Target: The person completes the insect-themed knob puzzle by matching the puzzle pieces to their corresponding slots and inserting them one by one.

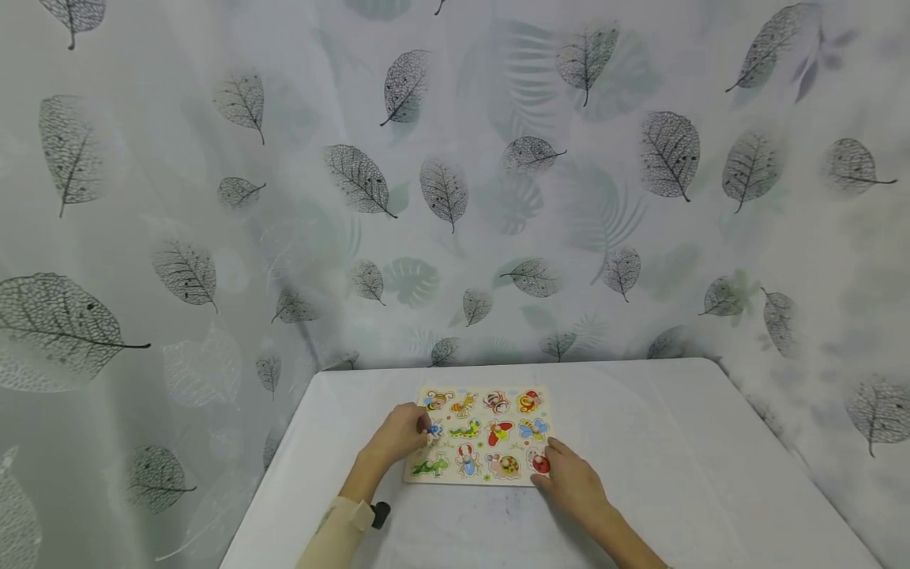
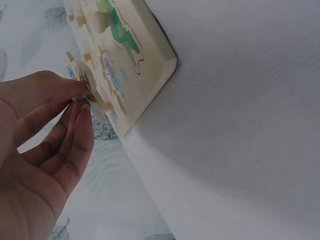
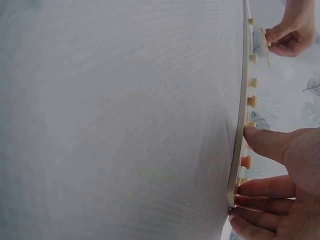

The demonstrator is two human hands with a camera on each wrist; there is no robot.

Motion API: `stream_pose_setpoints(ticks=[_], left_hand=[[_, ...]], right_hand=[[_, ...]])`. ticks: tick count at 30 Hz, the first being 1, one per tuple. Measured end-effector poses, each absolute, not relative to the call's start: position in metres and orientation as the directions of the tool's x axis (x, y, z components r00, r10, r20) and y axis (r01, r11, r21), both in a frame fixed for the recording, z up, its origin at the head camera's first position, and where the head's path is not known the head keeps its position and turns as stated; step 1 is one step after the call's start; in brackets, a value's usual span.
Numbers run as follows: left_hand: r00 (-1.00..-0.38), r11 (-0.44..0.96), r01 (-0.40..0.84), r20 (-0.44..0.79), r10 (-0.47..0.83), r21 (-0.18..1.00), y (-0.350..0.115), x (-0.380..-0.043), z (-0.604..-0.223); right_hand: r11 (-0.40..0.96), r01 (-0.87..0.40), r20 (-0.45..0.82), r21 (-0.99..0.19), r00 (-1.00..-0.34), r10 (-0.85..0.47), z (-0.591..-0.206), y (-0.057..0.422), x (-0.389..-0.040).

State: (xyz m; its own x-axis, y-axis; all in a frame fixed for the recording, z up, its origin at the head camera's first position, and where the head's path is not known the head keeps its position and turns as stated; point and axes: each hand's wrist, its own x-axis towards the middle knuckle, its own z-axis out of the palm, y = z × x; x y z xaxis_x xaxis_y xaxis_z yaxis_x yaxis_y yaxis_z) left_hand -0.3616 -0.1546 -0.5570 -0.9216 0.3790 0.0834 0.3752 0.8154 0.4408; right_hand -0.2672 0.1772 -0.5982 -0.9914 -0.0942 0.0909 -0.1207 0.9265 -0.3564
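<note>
A wooden peg puzzle board (image 1: 446, 444) with painted insects lies on the white table. My left hand (image 1: 404, 431) pinches a small blue insect puzzle piece (image 1: 434, 430) between thumb and fingertips at the board's left side. In the left wrist view the piece (image 2: 80, 74) stands tilted, raised off the board's face. My right hand (image 1: 574, 484) holds the near right corner, thumb at the front edge and fingers along the right side. Beside it sits a red ladybug piece (image 1: 540, 463). The right wrist view shows the board's edge (image 3: 238, 150) low, with several knobs standing up.
White cloth covers the table (image 1: 654, 442), which extends on both sides of the board. A leaf-patterned curtain (image 1: 483, 237) hangs behind and at the sides. Other pieces sit in the board, among them a green caterpillar (image 1: 465, 429) and a snail (image 1: 506, 465).
</note>
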Motion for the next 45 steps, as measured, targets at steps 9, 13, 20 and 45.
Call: stream_pose_setpoints(ticks=[9,13,20,45], left_hand=[[-0.922,0.820,0.367,0.054,0.384,0.439,-0.151,-0.369,-0.568],[-0.926,0.821,0.356,0.050,0.375,0.446,-0.149,-0.371,-0.571],[-0.928,0.830,0.355,0.057,0.368,0.431,-0.148,-0.375,-0.575],[-0.940,0.843,0.321,0.040,0.338,0.432,-0.148,-0.377,-0.583]], right_hand=[[0.931,-0.115,0.079,-0.348,-0.992,-0.093,-0.597,0.177,-0.267],[0.931,-0.113,0.075,-0.347,-0.993,-0.092,-0.596,0.176,-0.267],[0.935,-0.109,0.076,-0.338,-0.993,-0.089,-0.598,0.175,-0.268],[0.935,-0.120,0.089,-0.334,-0.992,-0.095,-0.596,0.176,-0.267]])
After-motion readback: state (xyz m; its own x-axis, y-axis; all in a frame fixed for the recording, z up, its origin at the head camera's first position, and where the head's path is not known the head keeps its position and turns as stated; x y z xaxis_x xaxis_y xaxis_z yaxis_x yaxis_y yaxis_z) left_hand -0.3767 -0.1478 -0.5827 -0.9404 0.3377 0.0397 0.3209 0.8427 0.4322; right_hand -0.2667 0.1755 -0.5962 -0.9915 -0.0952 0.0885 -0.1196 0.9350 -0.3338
